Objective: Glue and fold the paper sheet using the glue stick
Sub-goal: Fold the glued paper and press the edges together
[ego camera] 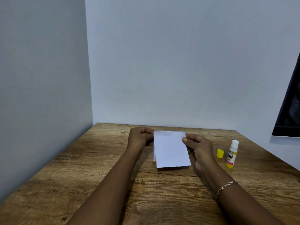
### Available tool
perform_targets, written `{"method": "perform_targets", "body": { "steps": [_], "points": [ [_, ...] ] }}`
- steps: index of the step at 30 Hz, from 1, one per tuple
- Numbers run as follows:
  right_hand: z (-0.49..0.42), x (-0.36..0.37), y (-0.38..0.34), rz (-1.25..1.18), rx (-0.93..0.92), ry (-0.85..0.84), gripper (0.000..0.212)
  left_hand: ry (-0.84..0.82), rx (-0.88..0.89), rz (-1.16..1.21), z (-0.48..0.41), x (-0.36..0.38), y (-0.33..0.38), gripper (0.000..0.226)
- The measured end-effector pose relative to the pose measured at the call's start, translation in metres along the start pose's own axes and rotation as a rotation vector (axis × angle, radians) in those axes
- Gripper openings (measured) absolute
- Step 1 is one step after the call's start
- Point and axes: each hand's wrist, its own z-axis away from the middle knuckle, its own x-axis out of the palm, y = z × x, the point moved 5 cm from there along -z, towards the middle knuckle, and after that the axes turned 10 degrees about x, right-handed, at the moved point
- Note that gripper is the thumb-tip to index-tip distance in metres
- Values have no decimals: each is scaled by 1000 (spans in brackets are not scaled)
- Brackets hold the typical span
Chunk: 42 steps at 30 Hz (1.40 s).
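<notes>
A white paper sheet (170, 149), folded over with a second layer showing along its left edge, is held just above the wooden table (97, 168). My left hand (139, 138) pinches its upper left edge. My right hand (198, 146) grips its upper right edge, thumb on top. The glue stick (232, 154) stands upright to the right of my right hand, uncapped, white tip showing, apart from both hands. Its yellow cap (220, 153) sits on the table just left of the stick.
Pale walls meet in a corner behind the table's far left. A dark framed panel (290, 103) leans at the right edge above the table. A thin bracelet (225, 187) circles my right wrist.
</notes>
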Motion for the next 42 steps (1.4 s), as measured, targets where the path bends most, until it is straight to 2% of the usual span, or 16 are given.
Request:
{"method": "perform_targets", "body": {
  "steps": [3, 21, 29, 42],
  "points": [
    [2, 2, -3, 29, -42, 1, 18, 1, 13, -16, 0, 1, 2, 10],
    [2, 3, -6, -57, -78, -2, 20, 8, 35, -5, -2, 2, 2, 18],
    [-1, -1, -4, -23, -87, 31, 18, -5, 54, 15, -2, 4, 2, 4],
    [-3, -1, -4, -14, -72, 35, 16, -17, 70, 17, -1, 5, 4, 10]
  ]
}}
